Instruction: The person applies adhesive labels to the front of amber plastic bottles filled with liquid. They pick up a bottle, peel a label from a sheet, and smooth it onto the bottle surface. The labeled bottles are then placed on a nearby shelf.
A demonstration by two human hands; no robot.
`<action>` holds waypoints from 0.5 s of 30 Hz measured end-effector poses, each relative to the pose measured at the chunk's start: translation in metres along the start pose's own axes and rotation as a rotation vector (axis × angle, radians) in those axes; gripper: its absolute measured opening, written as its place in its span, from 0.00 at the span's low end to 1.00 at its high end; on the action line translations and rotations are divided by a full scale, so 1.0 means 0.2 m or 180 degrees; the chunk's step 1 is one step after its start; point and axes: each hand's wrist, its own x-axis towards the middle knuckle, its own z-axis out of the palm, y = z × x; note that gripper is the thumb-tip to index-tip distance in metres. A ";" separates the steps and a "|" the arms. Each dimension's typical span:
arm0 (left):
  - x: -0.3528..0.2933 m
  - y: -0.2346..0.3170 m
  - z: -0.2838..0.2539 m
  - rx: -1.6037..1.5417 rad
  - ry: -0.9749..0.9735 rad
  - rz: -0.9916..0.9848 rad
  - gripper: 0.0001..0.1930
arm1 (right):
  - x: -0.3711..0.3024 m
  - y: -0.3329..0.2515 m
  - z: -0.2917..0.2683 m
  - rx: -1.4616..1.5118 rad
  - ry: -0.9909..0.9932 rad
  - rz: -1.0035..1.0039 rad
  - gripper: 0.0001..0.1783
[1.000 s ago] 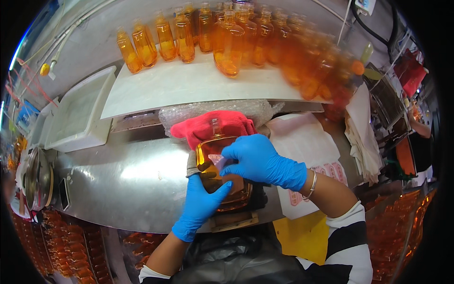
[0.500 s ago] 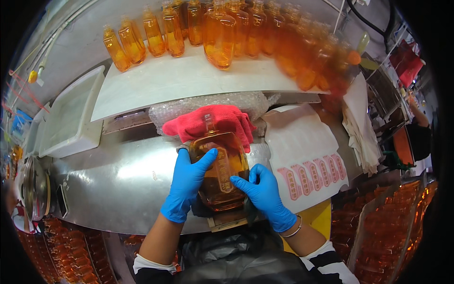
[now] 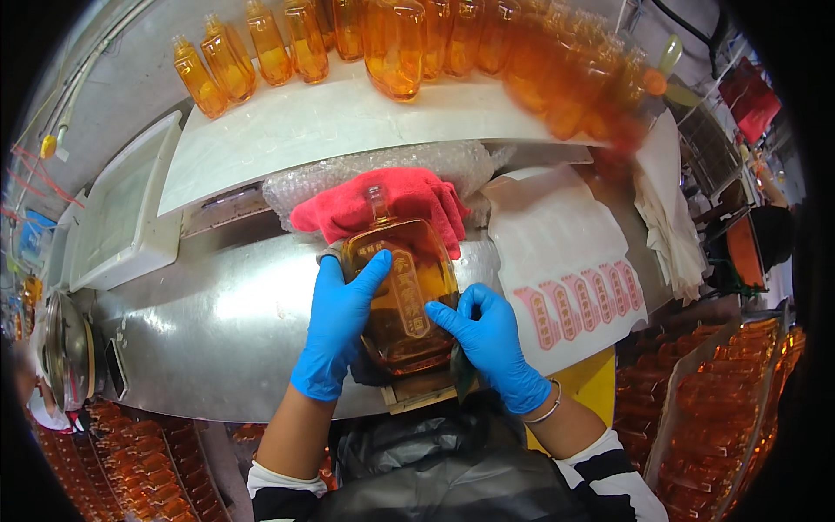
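An amber glass bottle (image 3: 439,265) lies tilted before me, its clear neck pointing away onto a folded red cloth (image 3: 339,203). A long, narrow label with a pale border (image 3: 406,296) runs down its front face. My left hand (image 3: 341,306), in a blue glove, grips the bottle's left side with the thumb over the front; its other fingers are mostly hidden. My right hand (image 3: 489,341), also gloved in blue, holds the lower right side, fingers curled and thumb at the label's edge. Near it lies a white backing sheet (image 3: 544,226) with several pink labels (image 3: 581,304).
Several amber bottles (image 3: 300,43) stand on a raised white board (image 3: 287,130) at the back. Bubble wrap (image 3: 461,165) lies behind the cloth. A white plastic tray (image 3: 165,235) is at left on the metal table (image 3: 217,348). Crates of amber bottles (image 3: 722,383) flank me below.
The view has shifted a little, so the back bottles sit higher in the picture. Both hands keep nearly the same hold on the bottle, and its label shows more plainly.
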 end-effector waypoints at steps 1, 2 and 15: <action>0.00 0.00 0.00 0.0004 0.0002 0.0018 0.26 | 0.00 0.01 0.00 -0.0005 0.0010 -0.0008 0.22; 0.00 0.00 0.00 -0.0017 0.0001 0.0008 0.26 | 0.00 0.02 0.00 -0.0012 0.0021 -0.0019 0.23; -0.06 -0.04 -0.10 -0.0021 -0.0163 0.0254 0.30 | 0.11 0.04 -0.21 0.1974 -0.0124 0.1276 0.21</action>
